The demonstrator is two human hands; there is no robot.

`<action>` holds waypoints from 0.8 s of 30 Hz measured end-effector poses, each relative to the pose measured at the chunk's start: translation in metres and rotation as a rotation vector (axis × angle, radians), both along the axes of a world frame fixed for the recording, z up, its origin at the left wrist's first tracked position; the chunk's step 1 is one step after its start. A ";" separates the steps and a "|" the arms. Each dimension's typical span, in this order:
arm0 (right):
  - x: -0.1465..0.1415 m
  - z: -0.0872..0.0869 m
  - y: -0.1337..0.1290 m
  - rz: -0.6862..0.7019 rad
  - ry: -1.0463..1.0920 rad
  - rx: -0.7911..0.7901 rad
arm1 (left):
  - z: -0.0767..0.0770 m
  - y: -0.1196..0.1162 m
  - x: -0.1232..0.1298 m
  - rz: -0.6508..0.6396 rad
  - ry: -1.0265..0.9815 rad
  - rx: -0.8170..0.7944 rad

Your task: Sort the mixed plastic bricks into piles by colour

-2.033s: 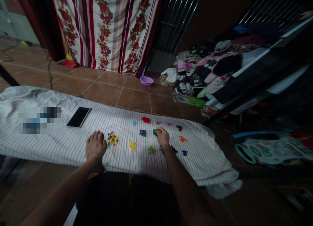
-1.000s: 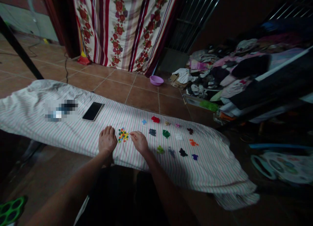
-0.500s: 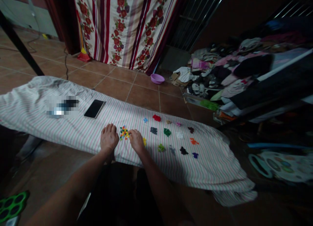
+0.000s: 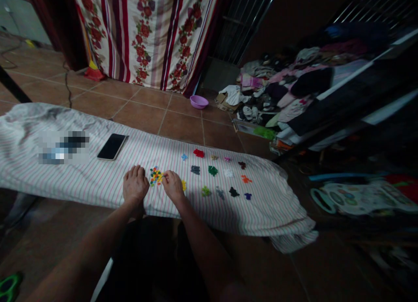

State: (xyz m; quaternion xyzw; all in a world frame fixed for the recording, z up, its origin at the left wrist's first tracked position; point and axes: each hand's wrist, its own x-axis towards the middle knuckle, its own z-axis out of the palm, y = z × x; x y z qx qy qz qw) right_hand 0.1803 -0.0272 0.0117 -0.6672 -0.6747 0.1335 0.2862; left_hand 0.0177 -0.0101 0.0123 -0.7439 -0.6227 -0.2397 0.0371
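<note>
A small mixed pile of coloured pieces (image 4: 156, 174), mostly yellow, green and orange, lies on the striped cloth (image 4: 81, 180). Just left of it my left hand (image 4: 135, 184) rests palm down on the cloth, fingers laid out and holding nothing. My right hand (image 4: 173, 185) is at the pile's right edge, thumb and fingers pinched together; whatever is between the fingertips is too small to make out. Yellow pieces (image 4: 184, 185) show partly behind that hand. Further right are single-colour heaps, among them red (image 4: 198, 153), dark green (image 4: 213, 170), black (image 4: 234, 191) and orange (image 4: 246, 179).
A phone (image 4: 112, 147) lies on the cloth to the left, near a blurred-out patch. Beyond the cloth's far edge, a purple basin (image 4: 199, 102) stands on the tiled floor. Heaped clothes (image 4: 281, 84) fill the right background, and a floral curtain (image 4: 146, 36) hangs behind.
The whole scene has shifted left in view as my head turned slightly right. Both hands keep nearly the same places beside the mixed pile, the right still pinching at its edge.
</note>
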 end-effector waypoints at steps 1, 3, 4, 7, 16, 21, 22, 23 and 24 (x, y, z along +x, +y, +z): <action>0.001 0.000 0.000 -0.003 0.021 -0.006 | 0.000 0.000 0.000 -0.002 0.001 0.005; 0.002 0.001 0.000 -0.009 0.059 -0.022 | -0.001 -0.001 0.000 -0.002 0.000 0.014; 0.003 0.001 0.001 -0.013 0.074 -0.032 | -0.001 -0.001 0.000 -0.001 -0.002 0.018; 0.004 0.005 0.002 -0.014 0.095 -0.063 | -0.001 -0.001 0.000 -0.003 -0.009 0.021; 0.008 0.018 0.002 0.024 0.144 -0.067 | -0.001 -0.001 0.000 -0.001 -0.033 0.005; 0.027 0.014 0.003 -0.027 0.223 -0.003 | 0.001 -0.001 0.001 -0.001 -0.057 -0.031; 0.032 0.014 0.003 -0.043 0.232 0.010 | 0.001 -0.001 0.000 -0.002 -0.058 -0.033; 0.037 0.013 0.003 -0.061 0.236 0.023 | 0.001 -0.001 0.000 -0.002 -0.057 -0.031; 0.043 0.013 0.002 -0.082 0.237 0.038 | 0.001 -0.001 0.000 -0.002 -0.052 -0.025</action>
